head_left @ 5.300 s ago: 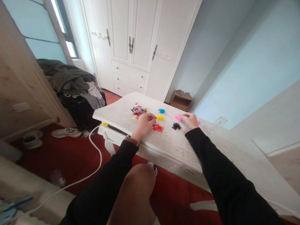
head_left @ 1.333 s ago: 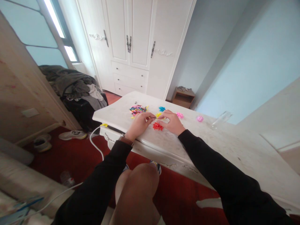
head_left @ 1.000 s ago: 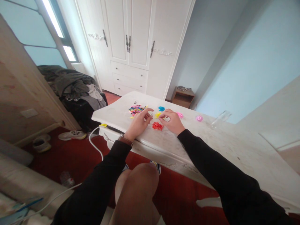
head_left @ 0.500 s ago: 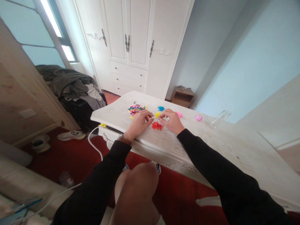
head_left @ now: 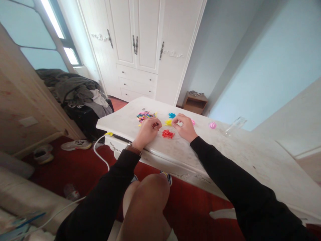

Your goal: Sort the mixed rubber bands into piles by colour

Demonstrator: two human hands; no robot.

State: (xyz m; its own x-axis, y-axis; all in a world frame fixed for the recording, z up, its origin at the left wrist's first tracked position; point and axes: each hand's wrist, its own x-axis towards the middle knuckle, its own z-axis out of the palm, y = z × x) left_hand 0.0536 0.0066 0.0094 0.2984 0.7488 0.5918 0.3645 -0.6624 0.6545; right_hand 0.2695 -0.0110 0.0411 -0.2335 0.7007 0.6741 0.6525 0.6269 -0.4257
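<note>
My left hand is closed, its fingers curled in beside a mixed pile of small multicoloured strips. Whatever it may hold is hidden. Across from it, my right hand has thumb and forefinger brought together next to a small yellow pile; anything between those fingertips is too small to name. A red pile lies nearer me, between the hands. Farther back is a blue pile. Partly behind my right hand shows a pink pile.
On the white table, a pink round item and a clear glass-like container stand to the right. A small dark ring lies at the back left. A white cable with a yellow end hangs by the left edge.
My hands have moved apart: the left slightly left, the right slightly up and away from the yellow pile. More of the yellow pile shows between them.
</note>
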